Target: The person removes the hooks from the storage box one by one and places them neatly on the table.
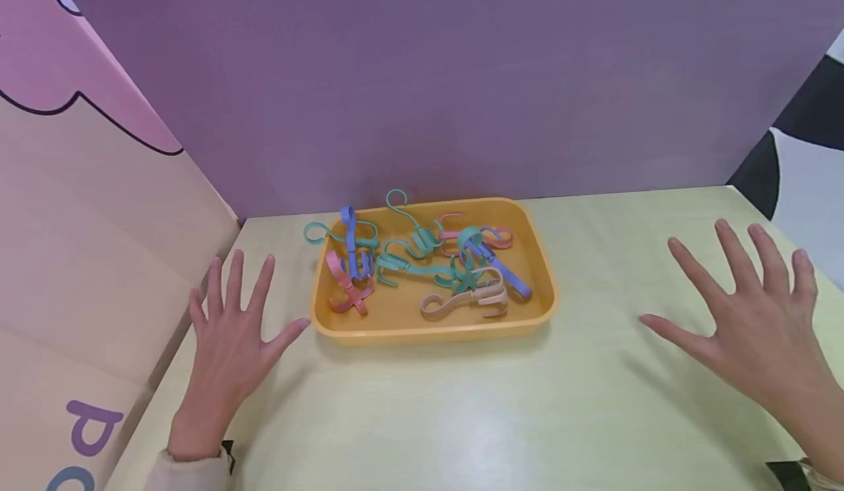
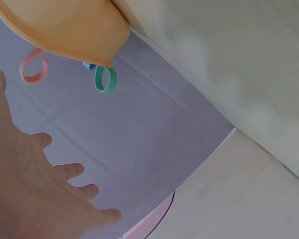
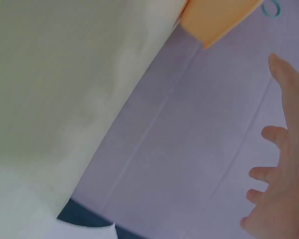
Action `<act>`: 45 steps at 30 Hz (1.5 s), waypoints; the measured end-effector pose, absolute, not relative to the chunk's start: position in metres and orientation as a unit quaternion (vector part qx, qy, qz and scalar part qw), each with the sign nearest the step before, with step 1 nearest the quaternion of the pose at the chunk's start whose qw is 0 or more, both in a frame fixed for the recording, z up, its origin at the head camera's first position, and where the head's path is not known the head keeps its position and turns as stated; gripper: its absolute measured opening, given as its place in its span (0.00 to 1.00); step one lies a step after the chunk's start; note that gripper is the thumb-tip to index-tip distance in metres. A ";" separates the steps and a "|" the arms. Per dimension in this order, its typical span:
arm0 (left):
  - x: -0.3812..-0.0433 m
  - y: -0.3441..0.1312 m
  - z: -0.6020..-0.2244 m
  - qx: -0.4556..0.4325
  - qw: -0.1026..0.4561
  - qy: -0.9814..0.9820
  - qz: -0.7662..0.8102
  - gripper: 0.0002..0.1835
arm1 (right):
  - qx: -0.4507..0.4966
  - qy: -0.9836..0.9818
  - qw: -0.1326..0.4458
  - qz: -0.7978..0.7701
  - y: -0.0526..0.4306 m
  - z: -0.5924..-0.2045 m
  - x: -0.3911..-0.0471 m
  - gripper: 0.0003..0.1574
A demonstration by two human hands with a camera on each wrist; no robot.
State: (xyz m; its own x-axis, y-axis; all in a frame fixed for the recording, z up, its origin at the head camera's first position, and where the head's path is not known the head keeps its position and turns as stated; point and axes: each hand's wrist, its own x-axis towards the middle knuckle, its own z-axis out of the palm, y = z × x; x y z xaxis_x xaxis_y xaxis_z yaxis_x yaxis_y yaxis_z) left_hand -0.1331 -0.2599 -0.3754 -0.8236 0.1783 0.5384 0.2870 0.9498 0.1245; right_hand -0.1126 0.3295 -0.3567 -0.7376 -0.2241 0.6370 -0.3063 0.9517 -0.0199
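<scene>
A shallow orange-yellow tray (image 1: pixel 435 333) stands on the table, holding several plastic hooks with curled ends and prongs. Among them are a pink hook (image 1: pixel 352 293), a beige hook (image 1: pixel 464 299), a blue hook (image 1: pixel 508 271) and a green hook (image 1: pixel 422 238). My left hand (image 1: pixel 231 344) is spread left of the tray, its thumb near the tray's front left corner, holding nothing. Well to the right of the tray, my right hand (image 1: pixel 765 322) is spread too, fingers apart and holding nothing. A pink loop (image 2: pixel 34 69) and a green loop (image 2: pixel 105 79) stick up past the tray rim in the left wrist view.
The pale table (image 1: pixel 422 418) meets a purple wall panel (image 1: pixel 461 80) just behind the tray. A light side panel (image 1: pixel 79 256) with pink and lettered print borders the left. A black-and-white panel (image 1: pixel 807 154) stands at the far right.
</scene>
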 end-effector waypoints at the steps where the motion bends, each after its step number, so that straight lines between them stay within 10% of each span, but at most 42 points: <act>1: -0.134 -0.260 -0.375 -0.133 0.270 -0.948 -0.109 0.49 | 0.148 -0.925 0.344 0.065 0.326 -0.357 -0.114 0.60; 7: -0.134 -0.259 -0.375 -0.156 0.201 -0.944 -0.208 0.43 | 0.194 -0.888 0.411 0.071 0.297 -0.351 -0.126 0.51; 19: -0.148 -0.263 -0.373 -0.161 0.117 -0.924 -0.326 0.30 | 0.342 -0.856 0.371 0.109 0.215 -0.335 -0.154 0.38; 33: -0.155 -0.263 -0.381 -0.149 -0.148 -0.766 -0.608 0.26 | 0.420 -0.857 0.252 0.161 0.120 -0.344 -0.198 0.14; 45: -0.151 -0.251 -0.397 -0.133 -0.205 -0.656 -0.715 0.30 | 0.391 -0.907 0.035 0.150 0.081 -0.371 -0.213 0.12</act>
